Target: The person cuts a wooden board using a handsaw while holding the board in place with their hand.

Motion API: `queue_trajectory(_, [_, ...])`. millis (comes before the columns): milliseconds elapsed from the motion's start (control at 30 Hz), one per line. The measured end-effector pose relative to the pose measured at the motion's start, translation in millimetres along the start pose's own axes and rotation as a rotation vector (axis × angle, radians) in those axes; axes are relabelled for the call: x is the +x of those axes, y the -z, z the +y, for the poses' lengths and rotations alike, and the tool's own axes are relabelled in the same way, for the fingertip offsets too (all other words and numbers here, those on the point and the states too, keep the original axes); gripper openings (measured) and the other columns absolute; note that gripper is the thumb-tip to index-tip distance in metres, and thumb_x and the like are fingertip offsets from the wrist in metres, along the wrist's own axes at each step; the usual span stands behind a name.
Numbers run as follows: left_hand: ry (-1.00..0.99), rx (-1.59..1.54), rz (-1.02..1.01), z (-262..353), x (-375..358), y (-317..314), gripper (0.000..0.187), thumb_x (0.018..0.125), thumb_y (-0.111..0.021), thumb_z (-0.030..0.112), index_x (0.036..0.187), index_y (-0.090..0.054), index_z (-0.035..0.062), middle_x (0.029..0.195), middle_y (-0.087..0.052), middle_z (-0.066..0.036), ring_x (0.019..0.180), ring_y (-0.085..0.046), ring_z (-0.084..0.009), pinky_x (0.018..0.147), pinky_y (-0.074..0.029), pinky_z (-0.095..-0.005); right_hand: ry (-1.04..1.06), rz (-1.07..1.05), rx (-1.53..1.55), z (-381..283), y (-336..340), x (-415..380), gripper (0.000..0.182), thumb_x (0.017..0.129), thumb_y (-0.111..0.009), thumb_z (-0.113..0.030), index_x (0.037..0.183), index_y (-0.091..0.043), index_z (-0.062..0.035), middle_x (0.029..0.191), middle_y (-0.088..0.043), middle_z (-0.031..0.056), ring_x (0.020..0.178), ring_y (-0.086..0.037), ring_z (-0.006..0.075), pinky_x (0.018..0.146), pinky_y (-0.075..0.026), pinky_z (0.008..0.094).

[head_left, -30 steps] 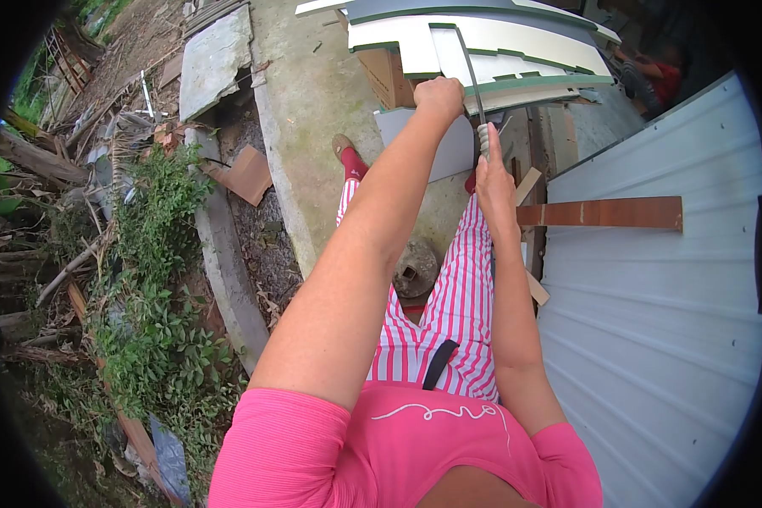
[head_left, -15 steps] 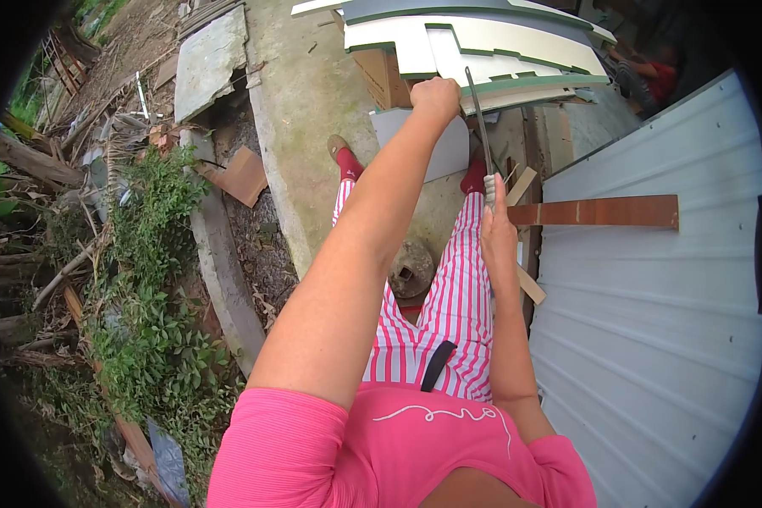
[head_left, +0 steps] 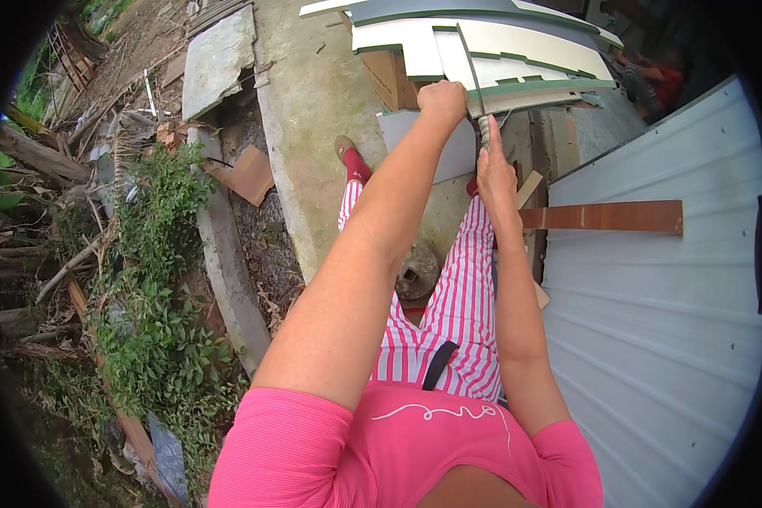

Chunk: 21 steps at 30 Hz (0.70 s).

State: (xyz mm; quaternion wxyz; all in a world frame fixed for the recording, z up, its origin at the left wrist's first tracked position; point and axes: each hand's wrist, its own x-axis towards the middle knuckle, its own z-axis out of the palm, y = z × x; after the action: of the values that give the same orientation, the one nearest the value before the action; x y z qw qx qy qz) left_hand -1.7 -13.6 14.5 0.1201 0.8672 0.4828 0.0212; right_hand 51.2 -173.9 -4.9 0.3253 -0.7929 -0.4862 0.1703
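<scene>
My right hand [head_left: 497,179] is closed round the pale, wrapped grip of a long narrow blade [head_left: 468,68]; whether its edge is toothed cannot be made out. The blade points away from me and crosses the near edge of a stacked white board [head_left: 525,74] with green edges and stepped cut-outs. Just left of the blade, my left hand [head_left: 443,100] is closed at the board's near edge, its fingertips hidden. Under the boards stands a cardboard box [head_left: 388,78], with a light grey sheet [head_left: 455,154] leaning below.
A brown wooden plank [head_left: 605,218] juts across the corrugated metal sheet [head_left: 643,339] on my right. A round stone-like block [head_left: 417,271] lies between my legs. Another person in red [head_left: 665,80] sits at the far right. Plants [head_left: 157,322] and a concrete kerb [head_left: 229,262] run along the left.
My right hand has pushed the blade forward, so that its grip is now close to the board's edge. My left hand stays at the same spot on the board. The view has shifted slightly.
</scene>
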Motion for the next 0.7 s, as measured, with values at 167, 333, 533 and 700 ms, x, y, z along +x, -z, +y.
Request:
queue_trajectory(167, [-0.022, -0.041, 0.039, -3.9, 7.8, -8.5, 0.026, 0.073, -0.063, 0.018, 0.095, -0.067, 0.0055, 0.096, -0.068, -0.015, 0.09, -0.066, -0.0285, 0.075, -0.054, -0.0373, -0.074, -0.013, -0.017, 20.8, -2.9, -55.5, 0.06, 0.093, -0.042, -0.011, 0.145, -0.016, -0.0259, 0.097, -0.062, 0.0266, 0.084, -0.061, 0.044, 0.073, -0.046, 0.0509])
queue_trajectory(333, [-0.015, -0.035, 0.026, -3.7, 7.7, -8.4, 0.027, 0.073, -0.064, 0.019, 0.096, -0.066, 0.0053, 0.097, -0.068, -0.014, 0.09, -0.066, -0.028, 0.075, -0.054, -0.0374, -0.087, 0.001, 0.058, 48.1, -9.6, -108.3, 0.062, 0.092, -0.041, -0.01, 0.145, -0.015, -0.0277, 0.117, -0.056, 0.0252, 0.096, -0.058, 0.0442, 0.079, -0.045, 0.0499])
queue_trajectory(533, [-0.04, -0.037, 0.011, -6.1, 6.1, -5.5, 0.027, 0.073, -0.064, 0.019, 0.096, -0.066, 0.005, 0.096, -0.068, -0.014, 0.09, -0.066, -0.0281, 0.075, -0.054, -0.0376, -0.128, -0.046, 0.058, 42.7, -6.0, -96.9, 0.063, 0.091, -0.042, -0.01, 0.145, -0.015, -0.0278, 0.118, -0.055, 0.0251, 0.096, -0.058, 0.0447, 0.08, -0.045, 0.0502])
queue_trajectory(700, [-0.041, -0.018, 0.053, -5.1, 5.9, -9.5, 0.028, 0.072, -0.066, 0.019, 0.095, -0.066, 0.0045, 0.095, -0.068, -0.015, 0.089, -0.067, -0.0281, 0.074, -0.054, -0.0371, 0.046, 0.033, -0.041, 21.4, 1.6, -33.1, 0.061, 0.093, -0.043, -0.013, 0.145, -0.014, -0.0257, 0.091, -0.062, 0.0278, 0.084, -0.06, 0.0455, 0.073, -0.044, 0.0526])
